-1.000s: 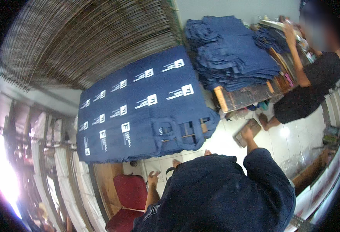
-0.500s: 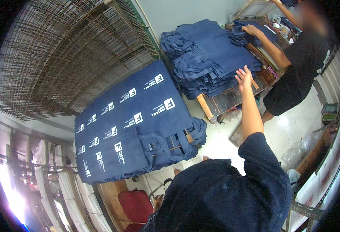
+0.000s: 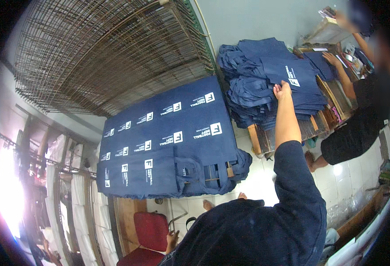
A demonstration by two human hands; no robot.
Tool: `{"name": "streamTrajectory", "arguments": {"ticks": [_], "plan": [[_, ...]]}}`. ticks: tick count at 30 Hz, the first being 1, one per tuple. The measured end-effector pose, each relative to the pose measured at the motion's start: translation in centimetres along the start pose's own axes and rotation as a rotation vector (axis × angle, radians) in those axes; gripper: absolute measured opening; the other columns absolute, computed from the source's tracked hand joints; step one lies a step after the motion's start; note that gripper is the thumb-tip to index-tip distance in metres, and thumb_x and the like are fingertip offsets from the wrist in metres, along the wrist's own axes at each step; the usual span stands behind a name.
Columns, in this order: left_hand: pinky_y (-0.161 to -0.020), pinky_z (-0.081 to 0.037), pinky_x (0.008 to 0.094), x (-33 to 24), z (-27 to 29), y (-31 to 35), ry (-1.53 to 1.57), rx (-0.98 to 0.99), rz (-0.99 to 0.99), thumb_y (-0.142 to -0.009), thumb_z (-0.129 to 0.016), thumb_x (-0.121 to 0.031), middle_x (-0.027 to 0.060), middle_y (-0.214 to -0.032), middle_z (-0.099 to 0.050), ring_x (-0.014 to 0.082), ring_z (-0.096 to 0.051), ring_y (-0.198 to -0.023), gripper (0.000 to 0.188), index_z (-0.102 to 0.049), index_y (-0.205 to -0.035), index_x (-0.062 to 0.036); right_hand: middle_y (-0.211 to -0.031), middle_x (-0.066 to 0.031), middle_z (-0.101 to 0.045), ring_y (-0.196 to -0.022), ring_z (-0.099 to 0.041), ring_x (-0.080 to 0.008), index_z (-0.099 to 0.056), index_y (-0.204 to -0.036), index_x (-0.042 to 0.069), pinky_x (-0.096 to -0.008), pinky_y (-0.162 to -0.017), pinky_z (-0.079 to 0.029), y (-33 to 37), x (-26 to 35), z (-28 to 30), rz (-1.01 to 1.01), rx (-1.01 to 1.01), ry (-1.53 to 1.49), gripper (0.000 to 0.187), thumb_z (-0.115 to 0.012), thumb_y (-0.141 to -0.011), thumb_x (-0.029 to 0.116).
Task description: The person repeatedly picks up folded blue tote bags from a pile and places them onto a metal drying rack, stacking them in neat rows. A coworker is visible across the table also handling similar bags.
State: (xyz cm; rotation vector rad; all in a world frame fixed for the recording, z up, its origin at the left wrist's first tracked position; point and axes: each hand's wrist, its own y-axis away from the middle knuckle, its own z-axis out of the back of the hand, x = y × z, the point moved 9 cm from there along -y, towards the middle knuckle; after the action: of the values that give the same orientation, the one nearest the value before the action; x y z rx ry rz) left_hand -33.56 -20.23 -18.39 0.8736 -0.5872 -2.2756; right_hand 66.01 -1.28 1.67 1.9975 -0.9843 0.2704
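Note:
My right hand [image 3: 283, 91] reaches out to the tall stack of navy tote bags [image 3: 248, 95] on a low wooden table. Its fingers are closed at the near edge of the top bag [image 3: 303, 73], which bears a white print. Low in view, my left hand [image 3: 172, 241] hangs beside the red chair; its fingers are mostly hidden against my dark shirt. To the left, printed navy tote bags [image 3: 159, 122] lie overlapping in rows on a broad pile, their white prints facing up. Loose handles [image 3: 199, 170] hang at its near right corner.
A co-worker in black [image 3: 354, 119] stands at the right, one hand on a navy piece at the printing bench [image 3: 321, 84]. Wire drying racks [image 3: 115, 53] rise at the back left. A red chair [image 3: 150, 230] stands close by on white floor tiles [image 3: 266, 177].
My right hand has gone from open in the air to closed at the top bag's edge. A printed bag now tops the stack. The view has shifted, and the co-worker's near hand is at the bench.

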Motion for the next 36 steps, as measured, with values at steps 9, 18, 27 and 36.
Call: {"name": "streamTrajectory", "arguments": {"ticks": [9, 18, 27, 36], "plan": [[-0.058, -0.047, 0.0308, -0.7, 3.7, 3.6, -0.091, -0.323, -0.246, -0.071, -0.073, -0.027, 0.0108, -0.071, -0.064, 0.0173, -0.06, -0.063, 0.041, -0.061, -0.097, 0.0023, -0.103, -0.0243, -0.054, -0.08, -0.057, -0.0364, -0.062, -0.095, -0.008, -0.0451, -0.076, -0.047, 3.1, 6.5, -0.8, 0.478, -0.506, 0.528, 0.04, -0.056, -0.072, 0.024], [-0.07, -0.046, 0.0254, -31.5, 11.3, 15.6, 0.492, -0.612, -0.957, -0.085, -0.059, -0.007, 0.0066, -0.083, -0.057, 0.0114, -0.053, -0.077, 0.012, -0.057, -0.09, 0.0041, -0.053, -0.0029, -0.052, -0.046, -0.047, -0.0142, -0.056, -0.055, -0.002, -0.0289, -0.045, -0.04, 13.1, 16.8, -9.6, 0.958, 0.179, 0.377, 0.024, -0.058, -0.069, 0.018], [-0.083, -0.043, 0.0372, -53.7, -5.7, 19.9, 0.631, 0.606, -0.814, -0.089, -0.047, -0.045, 0.0105, -0.114, -0.056, 0.021, -0.052, -0.104, 0.049, -0.051, -0.121, -0.0083, -0.07, -0.0042, -0.048, -0.065, -0.045, -0.0161, -0.045, -0.064, 0.008, -0.0309, -0.065, -0.039, 38.8, 11.2, -17.1, 0.125, 1.327, 0.373, 0.009, -0.048, -0.071, 0.012], [-0.1, -0.031, 0.0479, -60.8, -14.3, 38.3, 0.82, 2.065, -0.421, -0.077, -0.035, -0.07, 0.017, -0.131, -0.043, 0.0303, -0.04, -0.122, 0.087, -0.032, -0.135, -0.0058, -0.071, -0.0046, -0.039, -0.07, -0.039, -0.0174, -0.037, -0.065, 0.011, -0.0316, -0.069, -0.033, 49.9, 16.0, -10.3, 0.338, 1.699, 0.255, 0.016, -0.049, -0.071, 0.02]]}}
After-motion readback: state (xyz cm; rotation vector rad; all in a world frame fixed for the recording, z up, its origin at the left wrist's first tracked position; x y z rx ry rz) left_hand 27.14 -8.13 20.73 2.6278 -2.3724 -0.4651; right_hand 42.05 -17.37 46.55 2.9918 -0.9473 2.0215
